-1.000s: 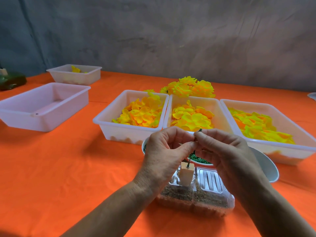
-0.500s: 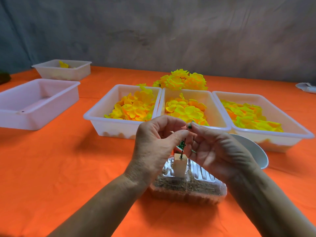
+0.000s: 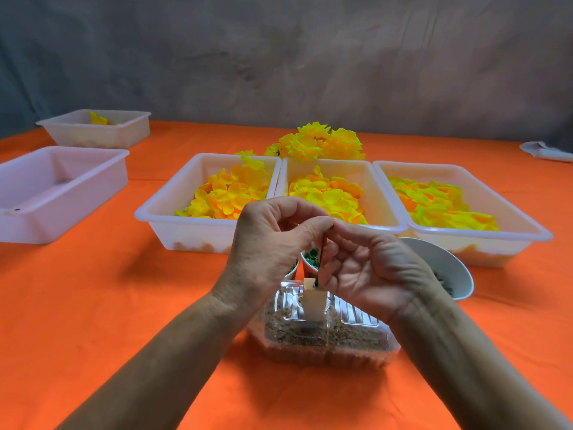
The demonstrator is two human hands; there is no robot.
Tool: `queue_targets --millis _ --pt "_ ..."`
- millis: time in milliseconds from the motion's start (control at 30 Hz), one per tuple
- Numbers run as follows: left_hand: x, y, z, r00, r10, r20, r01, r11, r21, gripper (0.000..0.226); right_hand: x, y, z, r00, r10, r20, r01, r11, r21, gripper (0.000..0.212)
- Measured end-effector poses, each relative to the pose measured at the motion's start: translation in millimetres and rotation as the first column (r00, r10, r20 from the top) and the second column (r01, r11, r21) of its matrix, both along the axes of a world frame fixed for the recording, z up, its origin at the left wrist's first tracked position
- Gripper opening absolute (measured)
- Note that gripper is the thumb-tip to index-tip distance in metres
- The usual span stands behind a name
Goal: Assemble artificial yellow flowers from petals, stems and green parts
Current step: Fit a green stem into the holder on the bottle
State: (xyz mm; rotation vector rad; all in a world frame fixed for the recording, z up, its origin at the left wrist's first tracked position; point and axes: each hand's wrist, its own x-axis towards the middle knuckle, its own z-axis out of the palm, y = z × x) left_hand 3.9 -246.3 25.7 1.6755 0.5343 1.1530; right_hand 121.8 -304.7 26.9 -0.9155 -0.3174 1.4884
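Orange tablecloth (image 3: 93,305), both hands (image 3: 322,259) pinching a thin dark stem (image 3: 322,259) upright in a pale block (image 3: 313,301).

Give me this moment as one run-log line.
left hand: pinches stem top | right hand: pinches stem top | stem: upright, foot in white block | petals: none on stem yet

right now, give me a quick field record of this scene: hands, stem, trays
left hand: pinches stem top
right hand: fingertips at stem top
stem: thin, dark, upright, foot in pale block
block base: clear container of brown filler
petal trays: three in a row, yellow petals
finished flowers: behind the trays
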Motion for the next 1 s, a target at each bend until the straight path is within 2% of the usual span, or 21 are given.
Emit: queue_targets --millis 200,333,400,567,633,833,1000 --pt "-1.8 16.1 12.3 0.986 -0.067 -0.156 0.087 0.988 0.127 0.009 1.2 1.6 4.1 1.0 0.006 0.001 -0.006 0.999 -0.035 0.01" --pt "0.4 24.1 14.1 0.965 -0.013 -0.261 0.077 0.969 0.235 0.01 1.4 2.4 6.8 1.0 0.027 0.009 -0.026 0.998 -0.057 0.009" --pt "1.9 26.2 13.0 0.964 -0.037 -0.262 0.092 0.976 0.198 0.011 2.2 2.8 7.0 1.0 0.025 -0.003 -0.025 0.997 -0.068 0.009" --pt "3.7 29.4 8.2 0.978 -0.147 -0.15 0.14 0.989 -0.054 0.015 4.4 3.8 6.0 0.998 0.039 -0.049 -0.043 0.996 -0.082 0.011" --pt "4.4 29.6 6.6 0.98 -0.158 -0.12 0.145 0.983 -0.111 0.014 5.6 4.8 5.6 0.997 0.041 -0.064 -0.046 0.995 -0.084 0.011" --pt "4.3 28.8 3.0 0.978 -0.168 -0.126 0.153 0.981 -0.116 0.014 6.3 6.5 3.5 0.998 0.032 -0.061 -0.037 0.996 -0.087 0.012" --pt "0.5 26.3 6.1 0.974 -0.178 -0.143 0.178 0.984 -0.018 0.007 4.1 5.6 3.9 1.0 0.009 -0.015 -0.01 0.997 -0.076 0.011"
